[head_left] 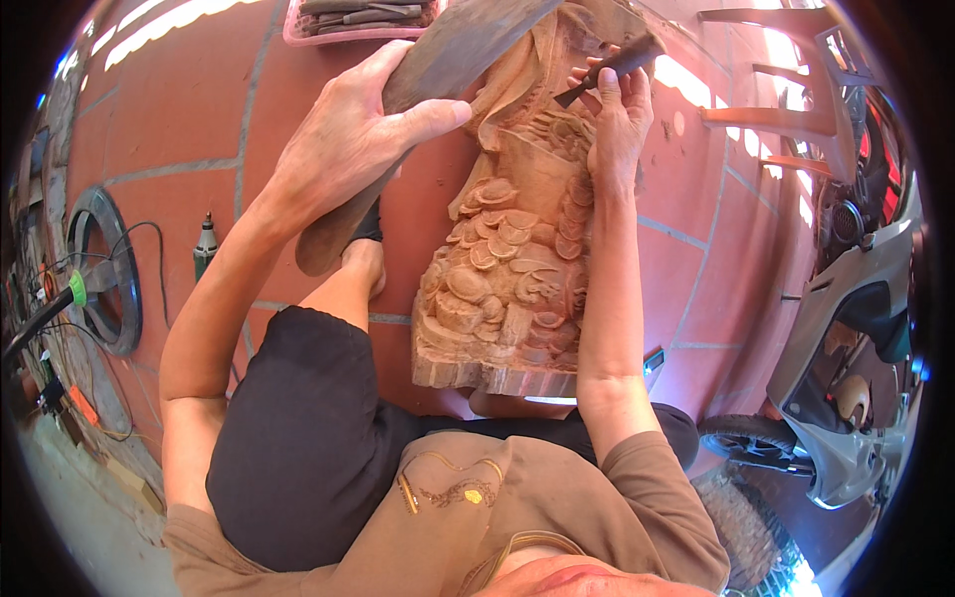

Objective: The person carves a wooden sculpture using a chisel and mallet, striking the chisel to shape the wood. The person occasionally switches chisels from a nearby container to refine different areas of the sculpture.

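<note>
A carved wooden sculpture lies on the floor in front of me, its surface worked into coin-like discs and flowing folds. My left hand is closed around a long, dark wooden mallet, broad and smooth, slanting over the carving's left side. Its upper end runs past the top of the view. In my right hand is a wood chisel with a dark handle. The chisel's blade points down and left above the upper carving; whether it touches the wood I cannot tell.
A pink basket of tools sits at the top on red floor tiles. To the left are a green-and-silver tool, a dark ring-shaped base and cables. A wooden chair and a grey motorbike stand at right.
</note>
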`<action>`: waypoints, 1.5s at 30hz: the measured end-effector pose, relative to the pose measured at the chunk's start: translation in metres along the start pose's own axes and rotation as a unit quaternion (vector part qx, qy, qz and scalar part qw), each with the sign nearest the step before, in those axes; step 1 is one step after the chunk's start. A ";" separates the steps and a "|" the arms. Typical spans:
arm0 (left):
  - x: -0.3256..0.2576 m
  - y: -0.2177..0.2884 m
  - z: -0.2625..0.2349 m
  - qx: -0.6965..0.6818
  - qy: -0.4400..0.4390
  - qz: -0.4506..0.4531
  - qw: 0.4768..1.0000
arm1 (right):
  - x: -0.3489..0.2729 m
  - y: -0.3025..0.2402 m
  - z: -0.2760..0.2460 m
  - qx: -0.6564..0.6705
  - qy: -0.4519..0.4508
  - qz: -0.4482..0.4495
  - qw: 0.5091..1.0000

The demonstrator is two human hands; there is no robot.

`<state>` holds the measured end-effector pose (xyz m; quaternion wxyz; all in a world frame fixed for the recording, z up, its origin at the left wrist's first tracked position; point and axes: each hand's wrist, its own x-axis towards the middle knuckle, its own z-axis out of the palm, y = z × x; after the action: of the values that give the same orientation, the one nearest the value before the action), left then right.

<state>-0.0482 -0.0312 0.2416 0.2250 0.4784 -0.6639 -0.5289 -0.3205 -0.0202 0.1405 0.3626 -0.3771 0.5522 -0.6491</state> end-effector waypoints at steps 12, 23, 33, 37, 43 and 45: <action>0.001 -0.005 0.006 -0.007 -0.013 -0.005 1.000 | -0.026 -0.021 -0.021 0.017 0.040 0.007 0.999; -0.001 -0.005 0.005 0.019 -0.034 0.002 0.999 | -0.037 -0.017 -0.010 -0.049 -0.031 -0.012 0.998; -0.001 0.000 0.003 0.027 -0.041 -0.002 0.999 | -0.034 -0.007 -0.007 -0.090 -0.099 -0.015 0.991; -0.001 0.003 0.002 0.016 -0.010 0.063 0.998 | -0.034 -0.010 -0.004 -0.106 -0.129 0.001 0.986; -0.002 0.013 0.001 0.043 0.011 0.110 0.993 | -0.034 -0.009 -0.004 -0.125 -0.141 0.006 0.982; -0.004 0.013 0.002 0.061 -0.001 0.095 0.994 | -0.034 -0.009 -0.002 -0.148 -0.141 -0.002 0.979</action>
<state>-0.0533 -0.0271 0.2536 0.2444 0.4253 -0.7376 -0.4640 -0.3073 0.0123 0.1460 0.3761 -0.5153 0.5848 -0.5010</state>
